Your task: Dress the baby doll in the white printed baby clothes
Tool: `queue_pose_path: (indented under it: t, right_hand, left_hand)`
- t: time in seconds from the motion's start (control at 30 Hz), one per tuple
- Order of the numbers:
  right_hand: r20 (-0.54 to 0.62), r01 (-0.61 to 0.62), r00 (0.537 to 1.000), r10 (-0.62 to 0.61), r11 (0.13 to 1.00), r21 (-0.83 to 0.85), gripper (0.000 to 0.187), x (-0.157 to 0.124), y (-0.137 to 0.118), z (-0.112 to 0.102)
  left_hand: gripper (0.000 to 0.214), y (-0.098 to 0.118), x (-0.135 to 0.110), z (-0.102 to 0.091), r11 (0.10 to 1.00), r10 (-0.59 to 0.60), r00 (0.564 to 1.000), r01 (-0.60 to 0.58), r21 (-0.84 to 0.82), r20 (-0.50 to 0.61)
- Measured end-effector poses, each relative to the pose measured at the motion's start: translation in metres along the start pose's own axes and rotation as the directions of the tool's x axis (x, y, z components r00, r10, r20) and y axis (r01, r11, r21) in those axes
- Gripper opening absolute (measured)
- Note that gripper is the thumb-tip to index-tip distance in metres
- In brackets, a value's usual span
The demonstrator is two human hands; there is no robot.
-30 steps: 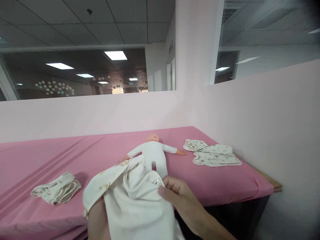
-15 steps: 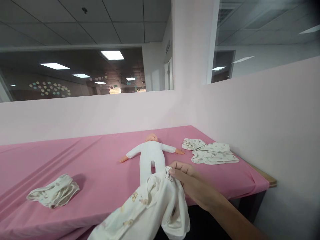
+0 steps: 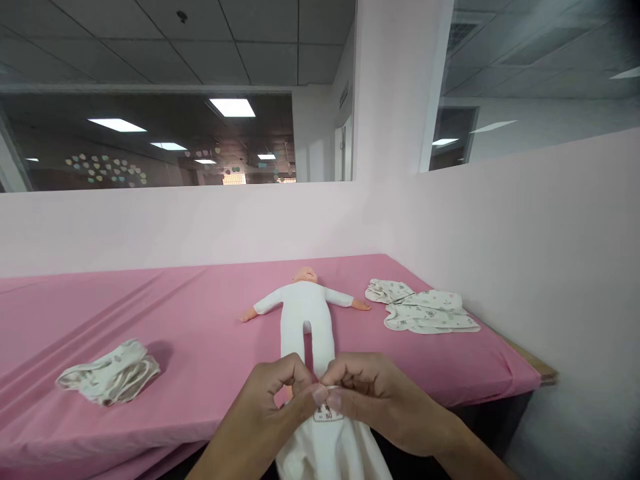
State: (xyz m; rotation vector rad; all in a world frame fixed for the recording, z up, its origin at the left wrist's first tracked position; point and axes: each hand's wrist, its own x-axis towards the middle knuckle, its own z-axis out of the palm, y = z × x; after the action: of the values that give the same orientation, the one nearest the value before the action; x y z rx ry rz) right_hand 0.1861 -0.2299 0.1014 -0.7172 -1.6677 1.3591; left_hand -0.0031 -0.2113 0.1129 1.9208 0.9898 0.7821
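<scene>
A white baby garment (image 3: 333, 448) hangs from both my hands at the bottom middle, in front of the table. My left hand (image 3: 280, 407) pinches its top edge, thumb against forefinger. Right beside it, my right hand (image 3: 377, 403) pinches the same edge, so the fingertips almost meet. A printed size label (image 3: 328, 413) shows just below the fingers. The garment's lower part runs out of view. Beyond my hands a baby doll (image 3: 306, 310) in a white suit lies on its back, arms spread; my hands cover its feet in part.
The table has a pink cover (image 3: 210, 333). Folded patterned cloth (image 3: 111, 372) lies at the left front. Patterned baby clothes (image 3: 425, 310) lie to the doll's right, near the wall (image 3: 550, 253). A wooden board edge (image 3: 535, 367) juts out at the right corner.
My left hand has come into view and gripped the garment's edge. My right hand has moved slightly down, and the garment now hangs straight with its label centred between both hands.
</scene>
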Motion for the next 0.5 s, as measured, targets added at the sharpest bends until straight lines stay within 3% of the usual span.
queue_pose_path:
  t: [0.17, 0.37, 0.5]
  right_hand:
    - [0.040, -0.056, 0.997, 0.067, 0.973, -0.222, 0.019, -0.008, -0.001, -0.002]
    - [0.042, -0.164, 0.976, 0.213, 0.851, -0.498, 0.014, -0.020, 0.005, -0.005]
    - [-0.138, -0.245, 0.968, 0.207, 0.689, -0.682, 0.023, -0.029, 0.017, -0.012]
  left_hand:
    - [0.032, -0.002, -0.009, -0.005, 0.996, -0.087, 0.975, 0.091, -0.008, 0.205]
    - [0.033, -0.008, -0.025, -0.021, 0.909, -0.257, 0.956, 0.189, 0.372, 0.143]
    - [0.033, -0.023, -0.037, -0.038, 0.865, -0.292, 0.947, 0.203, 0.460, 0.132]
